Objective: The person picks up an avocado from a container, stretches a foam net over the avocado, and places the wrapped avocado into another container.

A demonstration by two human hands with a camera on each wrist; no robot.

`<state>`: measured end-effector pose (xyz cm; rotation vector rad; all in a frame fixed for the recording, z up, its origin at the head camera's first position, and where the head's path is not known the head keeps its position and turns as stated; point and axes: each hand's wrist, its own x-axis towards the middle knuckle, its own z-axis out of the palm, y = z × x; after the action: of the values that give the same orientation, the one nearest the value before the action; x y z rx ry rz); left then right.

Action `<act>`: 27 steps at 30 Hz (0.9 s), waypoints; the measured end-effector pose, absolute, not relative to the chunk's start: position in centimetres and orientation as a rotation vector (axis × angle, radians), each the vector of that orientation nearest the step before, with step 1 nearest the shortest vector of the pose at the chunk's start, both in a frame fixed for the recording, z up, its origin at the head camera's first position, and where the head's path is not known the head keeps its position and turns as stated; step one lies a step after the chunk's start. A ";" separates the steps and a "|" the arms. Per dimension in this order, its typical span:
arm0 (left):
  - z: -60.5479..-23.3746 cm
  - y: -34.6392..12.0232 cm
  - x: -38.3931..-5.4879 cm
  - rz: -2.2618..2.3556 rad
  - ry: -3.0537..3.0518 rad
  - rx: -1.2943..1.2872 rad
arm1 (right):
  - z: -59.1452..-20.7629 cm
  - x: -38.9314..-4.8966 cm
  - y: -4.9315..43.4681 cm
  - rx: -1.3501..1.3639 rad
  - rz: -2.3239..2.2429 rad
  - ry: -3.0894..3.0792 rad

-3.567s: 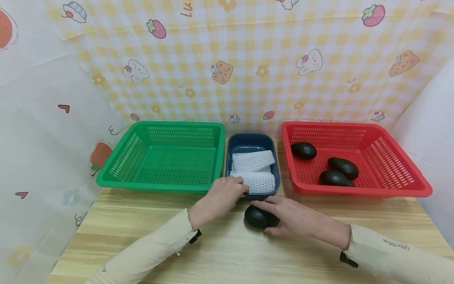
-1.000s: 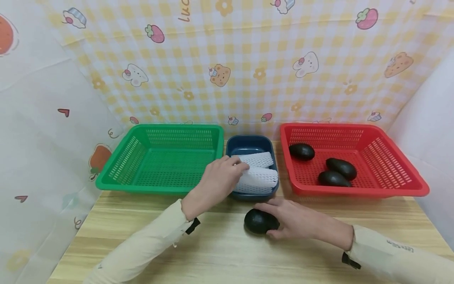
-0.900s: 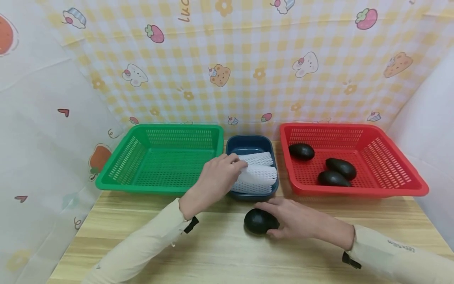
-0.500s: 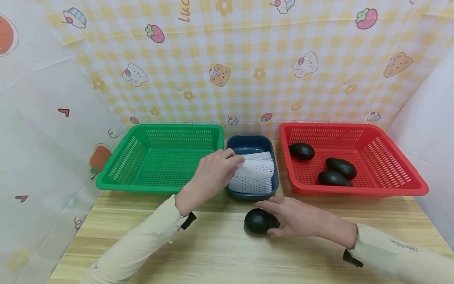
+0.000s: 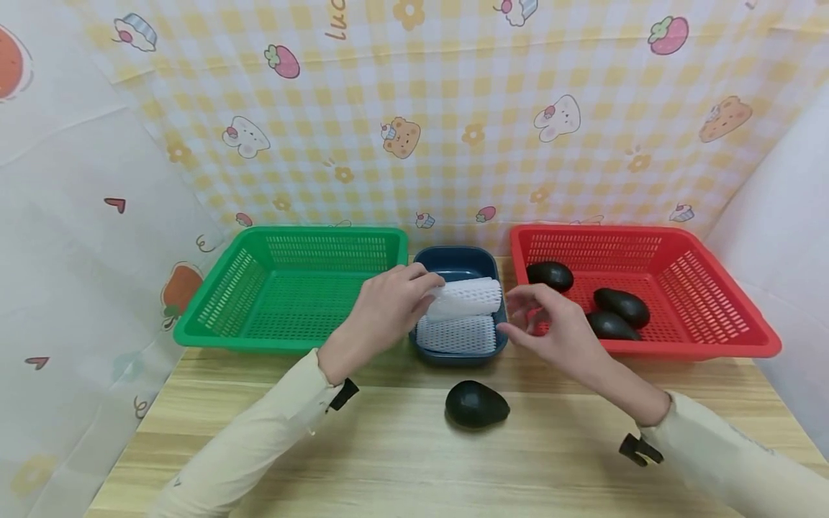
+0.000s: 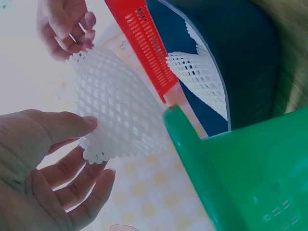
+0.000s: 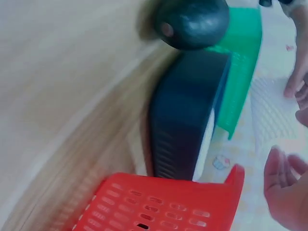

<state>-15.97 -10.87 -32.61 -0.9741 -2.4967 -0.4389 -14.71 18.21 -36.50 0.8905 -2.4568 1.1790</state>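
Observation:
My left hand (image 5: 391,306) pinches one end of a white foam net sleeve (image 5: 468,298), held above the dark blue bin (image 5: 461,357). In the left wrist view the sleeve (image 6: 118,98) hangs between my thumb and fingers, its mesh spread wide. My right hand (image 5: 560,327), fingers loosely bent and parted, is by the sleeve's other end; whether it touches cannot be told. Another foam net sleeve (image 5: 456,335) lies in the bin. On the table in front of the bin rests a dark avocado (image 5: 476,404), and neither hand touches it.
A green basket (image 5: 291,344) stands left of the bin, with nothing seen inside. To the right, a red basket (image 5: 706,349) holds several avocados (image 5: 622,307). A patterned cloth (image 5: 453,93) hangs behind them. Bare wooden table (image 5: 401,460) lies in front.
My left hand has lifted a foam net sleeve from the bin and drawn it slightly back and left. My right hand has left the avocado and moved up beside the sleeve's right end.

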 end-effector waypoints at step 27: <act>-32.2 -13.9 -16.6 -0.925 -2.674 -1.276 | -37.5 -14.7 15.9 0.738 1.663 -2.366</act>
<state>-16.61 -13.94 -32.23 -1.2763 -2.6738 -0.9247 -14.67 15.94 -37.54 0.7376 -2.3656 1.6632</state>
